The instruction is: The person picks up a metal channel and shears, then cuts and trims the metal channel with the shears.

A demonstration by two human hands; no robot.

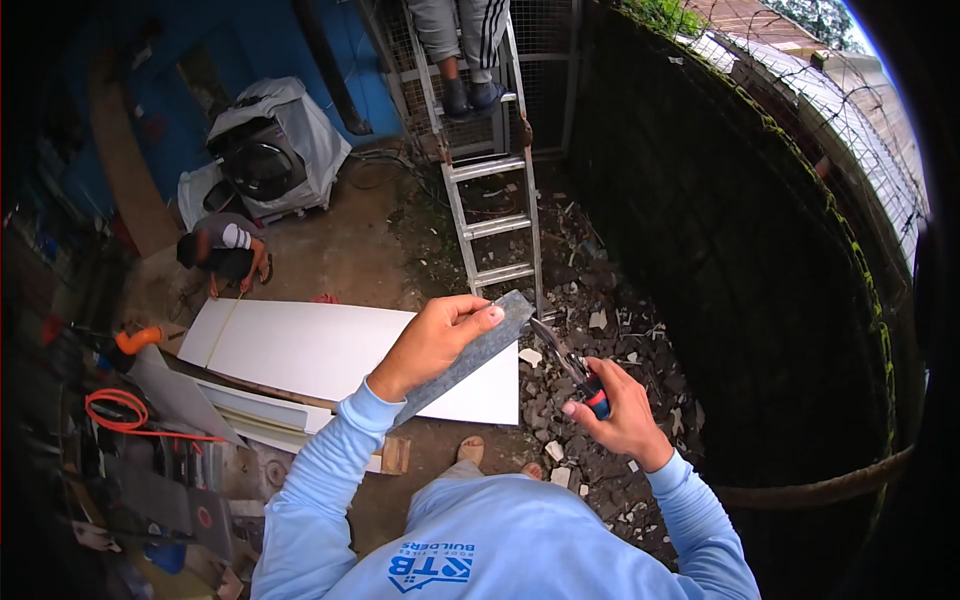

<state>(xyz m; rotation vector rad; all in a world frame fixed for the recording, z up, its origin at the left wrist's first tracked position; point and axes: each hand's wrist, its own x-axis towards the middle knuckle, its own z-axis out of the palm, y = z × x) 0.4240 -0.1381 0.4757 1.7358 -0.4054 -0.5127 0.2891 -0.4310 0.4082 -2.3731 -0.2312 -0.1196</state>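
My left hand point(432, 343) is closed around a long grey metal strip point(470, 357), thumb on top near its far end. The strip slants up and to the right in front of my chest. In my right hand point(622, 415) are tin snips point(563, 352) with red and dark grips. Their blades point up and left, close by the strip's far end; whether they touch the metal I cannot tell. Below the strip lies a large white panel point(300, 345) on the ground.
Ahead stands an aluminium ladder point(497, 224) with a person's legs point(465, 50) on it. Another person point(228, 250) crouches at left by a yellow tape measure point(225, 330) across the panel. Rubble point(640, 385) and a dark wall point(730, 230) lie right; an orange hose point(120, 412) left.
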